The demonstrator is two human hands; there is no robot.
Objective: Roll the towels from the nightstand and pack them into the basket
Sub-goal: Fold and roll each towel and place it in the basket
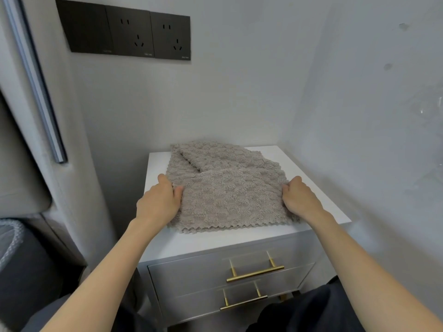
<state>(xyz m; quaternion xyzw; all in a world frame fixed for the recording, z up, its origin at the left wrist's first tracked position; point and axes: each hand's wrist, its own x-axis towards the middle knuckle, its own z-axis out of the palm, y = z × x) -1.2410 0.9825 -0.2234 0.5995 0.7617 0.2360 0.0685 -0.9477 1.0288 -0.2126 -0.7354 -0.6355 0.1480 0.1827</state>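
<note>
Towel (230, 195), grey-brown and nubbly, lies spread flat on the white top of a nightstand (318, 188) set in a corner between two pale walls. Behind it, toward the back wall, more of the same cloth (215, 154) lies in a diagonal fold; whether that is a second towel cannot be told. The nightstand's two drawers (206, 271) are both closed, each with a brass bar handle (255, 274), so nothing inside them shows.

Your left hand (159, 202) pinches the towel's left edge, thumb on top and fingers curled at the border. Your right hand (300, 200) does the same at the right edge, so each grip is closed on the cloth. Both forearms are bare and reach forward, roughly level with each other. A dark panel of wall sockets (148, 34) sits high on the back wall.
</note>
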